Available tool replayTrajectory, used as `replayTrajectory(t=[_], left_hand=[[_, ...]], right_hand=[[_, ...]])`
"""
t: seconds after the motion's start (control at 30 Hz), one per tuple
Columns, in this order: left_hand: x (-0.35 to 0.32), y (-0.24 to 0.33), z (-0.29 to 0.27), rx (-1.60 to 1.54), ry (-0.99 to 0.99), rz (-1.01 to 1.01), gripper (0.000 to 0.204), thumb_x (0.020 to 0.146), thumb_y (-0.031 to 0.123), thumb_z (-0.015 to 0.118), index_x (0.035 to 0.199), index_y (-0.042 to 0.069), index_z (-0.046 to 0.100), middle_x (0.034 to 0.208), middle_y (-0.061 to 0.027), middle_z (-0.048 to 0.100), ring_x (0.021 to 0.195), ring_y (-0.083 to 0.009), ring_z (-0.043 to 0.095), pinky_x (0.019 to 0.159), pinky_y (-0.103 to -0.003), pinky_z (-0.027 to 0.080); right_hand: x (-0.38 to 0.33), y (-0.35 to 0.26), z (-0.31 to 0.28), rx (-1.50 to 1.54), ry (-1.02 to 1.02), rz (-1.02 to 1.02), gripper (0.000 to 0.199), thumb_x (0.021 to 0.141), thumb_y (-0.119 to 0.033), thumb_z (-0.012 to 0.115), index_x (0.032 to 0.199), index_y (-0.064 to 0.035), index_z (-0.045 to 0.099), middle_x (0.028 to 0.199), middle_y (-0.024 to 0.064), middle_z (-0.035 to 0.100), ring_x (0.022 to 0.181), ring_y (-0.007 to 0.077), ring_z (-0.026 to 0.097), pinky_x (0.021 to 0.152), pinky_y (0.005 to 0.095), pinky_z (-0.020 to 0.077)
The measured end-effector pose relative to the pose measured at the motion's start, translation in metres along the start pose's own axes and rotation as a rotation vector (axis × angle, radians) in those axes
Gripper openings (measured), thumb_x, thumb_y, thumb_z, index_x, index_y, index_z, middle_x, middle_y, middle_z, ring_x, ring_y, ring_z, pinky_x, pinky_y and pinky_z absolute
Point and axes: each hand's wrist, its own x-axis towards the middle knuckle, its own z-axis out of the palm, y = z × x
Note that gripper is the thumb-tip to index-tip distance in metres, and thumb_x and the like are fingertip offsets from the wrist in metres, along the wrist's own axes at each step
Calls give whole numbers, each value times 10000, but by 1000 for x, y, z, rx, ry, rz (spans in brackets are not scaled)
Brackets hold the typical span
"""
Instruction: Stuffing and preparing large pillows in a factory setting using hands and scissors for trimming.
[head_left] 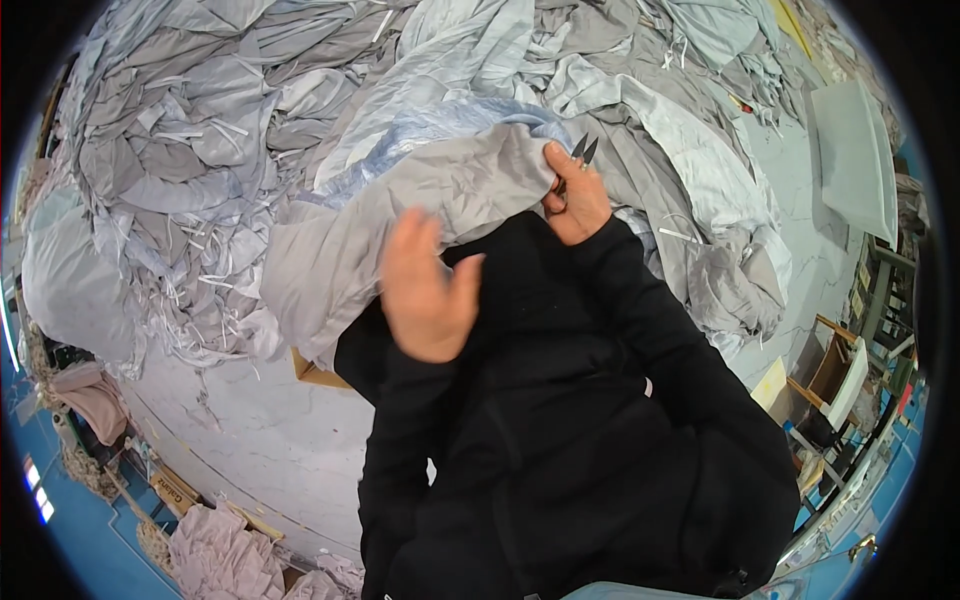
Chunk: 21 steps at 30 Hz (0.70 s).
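Note:
A light grey cloth [420,200] stretches across in front of me, its near edge lying against my black clothing. My right hand [582,208] is closed at the cloth's right end, pinching its edge between thumb and fingers. Dark-bladed thread snips [588,152] also sit in this hand, with the tips pointing up and away; their handle is mostly hidden by the fingers. My left hand [430,300], somewhat blurred, is open over the cloth's near edge with the thumb apart, holding nothing. Whether it touches the cloth I cannot tell.
A large heap of grey, white and pale blue fabric [330,95] with white ties covers the far side and left of the marbled table [240,430]. A translucent white bin [855,160] stands at the right. Pinkish cloth [225,550] lies at the lower left.

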Motion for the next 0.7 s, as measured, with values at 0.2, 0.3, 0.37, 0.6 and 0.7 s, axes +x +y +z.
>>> replayTrajectory(t=[0.2,0.3,0.37,0.6,0.7], left_hand=[[35,10,68,179,-55,220,359,722,99,667,1063,19,589,1129,-119,568,1085,-300,539,925,-430,420],[33,-2,72,144,68,257,94,739,35,620,833,43,611,913,-59,619,945,-234,597,893,-406,442],[32,-4,70,146,59,277,109,735,30,623,842,40,612,913,-61,618,938,-232,600,887,-402,447],[23,-7,55,144,80,303,169,708,-16,615,872,21,634,930,-76,634,907,-242,618,860,-404,468],[16,-9,47,144,99,309,188,694,-32,605,873,16,640,933,-80,640,906,-243,622,860,-404,469]], right_hand=[[-29,-4,13,-29,-6,11,154,875,-176,657,780,-112,553,632,-32,503,501,58,467,380,176,290],[-31,-10,11,61,29,1,155,869,-163,665,785,-102,551,651,-32,508,529,56,479,386,174,298],[-29,-8,7,64,3,31,161,865,-150,671,782,-94,545,666,-31,511,546,56,485,394,174,308],[-30,-3,5,6,-21,46,147,869,-124,660,781,-87,547,678,-34,517,550,47,480,397,171,309],[-32,-2,9,88,-51,89,161,843,-103,685,748,-82,557,631,-17,524,503,55,472,383,187,299]])
